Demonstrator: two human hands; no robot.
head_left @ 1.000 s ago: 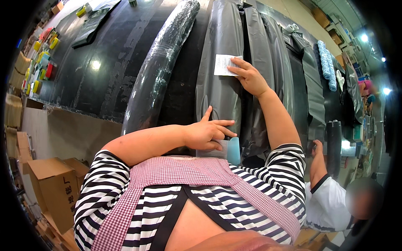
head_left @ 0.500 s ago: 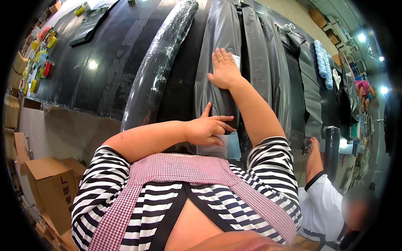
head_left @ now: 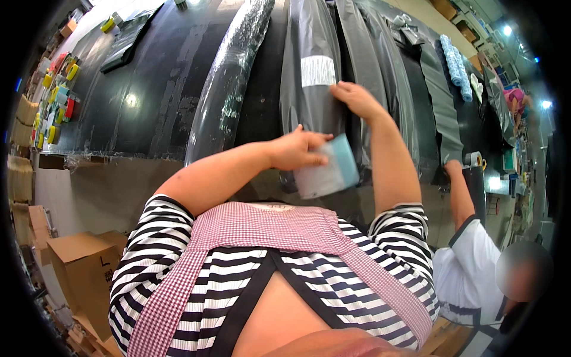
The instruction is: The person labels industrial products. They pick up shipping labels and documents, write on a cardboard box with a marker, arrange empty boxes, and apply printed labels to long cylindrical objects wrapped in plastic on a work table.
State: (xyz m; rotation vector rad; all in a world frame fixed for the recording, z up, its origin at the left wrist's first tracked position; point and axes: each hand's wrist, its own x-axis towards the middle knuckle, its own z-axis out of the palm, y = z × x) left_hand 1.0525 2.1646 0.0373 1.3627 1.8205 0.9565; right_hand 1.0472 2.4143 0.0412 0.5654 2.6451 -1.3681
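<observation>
A long roll in grey plastic wrap [head_left: 318, 110] lies lengthwise in front of me, with a white printed label [head_left: 318, 71] stuck on its upper side. My right hand [head_left: 360, 102] is at the label's lower right corner, fingers loosely bent and apparently resting on the wrap; I see nothing held. Closer to me, my left hand [head_left: 297, 149] pinches a thin stack of label sheets [head_left: 326, 171], whitish with a light blue strip along its right side. The stack hangs tilted over the near end of the roll and is slightly blurred.
Left of the roll lies a shiny film-wrapped black roll [head_left: 232, 77]. More grey-wrapped rolls [head_left: 389, 89] lie to the right. Tape rolls [head_left: 56, 107] line the black table's [head_left: 148, 113] left side. A co-worker [head_left: 470, 268] reaches in from the right. A cardboard box [head_left: 83, 268] stands lower left.
My right hand has slid off the label toward me and to the right, uncovering it. The label sheets in my left hand have been lifted and swung to the right.
</observation>
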